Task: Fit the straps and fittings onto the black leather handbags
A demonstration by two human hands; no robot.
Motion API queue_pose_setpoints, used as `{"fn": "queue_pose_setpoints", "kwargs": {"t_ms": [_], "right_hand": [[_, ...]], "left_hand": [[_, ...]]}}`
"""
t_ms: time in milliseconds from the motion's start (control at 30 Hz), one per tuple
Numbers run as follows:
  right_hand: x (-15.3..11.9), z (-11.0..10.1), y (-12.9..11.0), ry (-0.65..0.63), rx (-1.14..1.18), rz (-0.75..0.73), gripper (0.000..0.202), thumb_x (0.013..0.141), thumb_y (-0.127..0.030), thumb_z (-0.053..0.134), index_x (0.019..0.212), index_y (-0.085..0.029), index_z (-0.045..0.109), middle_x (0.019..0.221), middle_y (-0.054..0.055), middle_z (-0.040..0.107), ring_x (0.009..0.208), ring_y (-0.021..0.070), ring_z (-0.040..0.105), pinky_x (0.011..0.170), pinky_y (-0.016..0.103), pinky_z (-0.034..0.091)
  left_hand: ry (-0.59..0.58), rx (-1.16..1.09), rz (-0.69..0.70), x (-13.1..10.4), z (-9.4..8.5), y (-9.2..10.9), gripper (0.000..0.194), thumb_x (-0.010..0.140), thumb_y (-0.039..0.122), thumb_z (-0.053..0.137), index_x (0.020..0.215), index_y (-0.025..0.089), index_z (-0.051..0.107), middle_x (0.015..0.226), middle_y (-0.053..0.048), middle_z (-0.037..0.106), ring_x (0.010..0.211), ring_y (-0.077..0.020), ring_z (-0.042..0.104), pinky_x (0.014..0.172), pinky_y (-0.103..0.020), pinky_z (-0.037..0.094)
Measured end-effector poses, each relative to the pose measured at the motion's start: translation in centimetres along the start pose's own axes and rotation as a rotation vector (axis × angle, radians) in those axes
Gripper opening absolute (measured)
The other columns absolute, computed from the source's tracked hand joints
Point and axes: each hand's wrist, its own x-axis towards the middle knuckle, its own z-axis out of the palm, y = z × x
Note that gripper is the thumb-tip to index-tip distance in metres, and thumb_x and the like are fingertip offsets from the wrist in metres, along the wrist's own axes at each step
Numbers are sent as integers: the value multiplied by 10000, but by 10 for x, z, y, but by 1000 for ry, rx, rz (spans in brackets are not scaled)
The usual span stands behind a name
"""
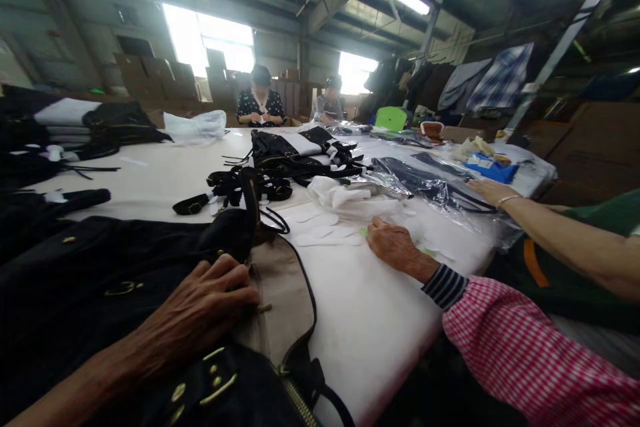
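A large black bag [150,247] with gold-coloured fittings lies unzipped at the left front, its beige lining [273,287] showing. My left hand [215,293] rests on the bag at the opening, fingers bent together and gripping its edge beside a zip pull. Over the white table [350,307], my right hand [395,247] has its fingertips closed at a small light green piece [363,231]. Flat white paper shapes [320,233] lie just left of that hand, and crumpled white wrapping [345,197] sits behind it.
Black straps [235,187] and stacked black bags [295,147] occupy the middle. Another person's hand [493,192] touches a plastic-wrapped dark item [430,177] at the right, near a blue box [493,167]. More black bags [115,123] stand at the left. Two people sit across the table.
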Motion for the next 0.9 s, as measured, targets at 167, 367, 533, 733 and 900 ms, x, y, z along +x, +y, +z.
{"fn": "queue_pose_setpoints", "kwargs": {"t_ms": [167, 367, 533, 733, 900], "right_hand": [[2, 5, 3, 51, 9, -11, 210, 919, -148, 456, 885, -127, 662, 970, 122, 669, 789, 190, 631, 639, 286, 361], [3, 13, 24, 212, 205, 124, 207, 881, -233, 492, 772, -160, 652, 828, 75, 684, 727, 176, 604, 667, 276, 381], [1, 18, 28, 320, 748, 161, 258, 800, -387, 603, 678, -173, 679, 724, 55, 691, 673, 185, 602, 661, 295, 426], [-6, 4, 23, 393, 1116, 332, 322, 708, -478, 715, 695, -159, 667, 542, -14, 559, 481, 113, 453, 470, 243, 321], [-9, -38, -14, 239, 1373, 304, 328, 705, -453, 752, 730, -161, 605, 521, -7, 607, 395, 70, 408, 394, 196, 270]], "left_hand": [[14, -14, 5, -2, 0, 0, 150, 992, 219, 520, 1014, 281, 655, 1005, -18, 600, 968, -205, 463, 766, -352, 287], [-15, -35, -50, -2, -1, 4, 140, 963, 161, 551, 983, 264, 643, 1034, -21, 596, 997, -215, 467, 789, -364, 285], [-25, -53, -64, -1, -1, 4, 130, 946, 141, 564, 969, 250, 629, 1047, -10, 602, 1004, -211, 472, 801, -370, 284], [5, -28, -50, -1, 1, 2, 98, 922, 135, 582, 940, 228, 609, 1054, -15, 611, 1015, -212, 469, 803, -381, 283], [-22, 13, -64, 0, -6, 7, 41, 927, 169, 582, 925, 210, 581, 1017, -29, 604, 996, -224, 469, 793, -383, 291]]}}
